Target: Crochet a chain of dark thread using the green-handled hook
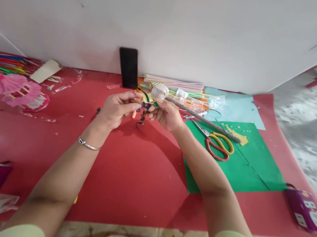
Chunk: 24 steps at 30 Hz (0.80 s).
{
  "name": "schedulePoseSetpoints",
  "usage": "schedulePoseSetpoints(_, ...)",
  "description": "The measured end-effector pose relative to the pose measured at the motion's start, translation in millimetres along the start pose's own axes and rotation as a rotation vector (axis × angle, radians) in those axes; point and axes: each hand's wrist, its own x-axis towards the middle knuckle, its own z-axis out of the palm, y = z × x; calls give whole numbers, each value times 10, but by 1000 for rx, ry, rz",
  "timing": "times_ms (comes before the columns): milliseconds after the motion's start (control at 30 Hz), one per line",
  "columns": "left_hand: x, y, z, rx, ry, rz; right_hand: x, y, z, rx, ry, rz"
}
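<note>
Both hands meet above the red table covering (135, 180), near its far side. My left hand (117, 107), with a silver bangle on the wrist, is closed with thumb and fingertips pinching one end of a small dark-blue piece. Opposite it, my right hand (165, 113) is closed on the other side of the same piece, with a bit of green at the fingertips. A long grey wrapped stem (204, 119) with a whitish round head (159, 92) extends rightward behind my right hand. Small dark bits (141, 120) show just below the fingers; their form is blurred.
Scissors (218, 145) with red and yellow handles lie on a green sheet (245, 166). A black phone (128, 67) leans on the wall. Pink crepe pieces (22, 92) and coloured sticks (2, 66) are left; purple power boxes (308, 210) stand at both sides.
</note>
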Motion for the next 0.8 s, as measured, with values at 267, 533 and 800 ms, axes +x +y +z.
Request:
schedulePoseSetpoints(267, -10, 33, -20, -5, -89, -27, 4, -37, -131, 4, -77, 87)
schedulePoseSetpoints(533, 10, -20, -39, 28, -75, 7, 7, -1, -94, -28, -78, 58)
schedulePoseSetpoints(800, 27, -85, -134, 130, -65, 128, -51, 43, -27, -216, -142, -135)
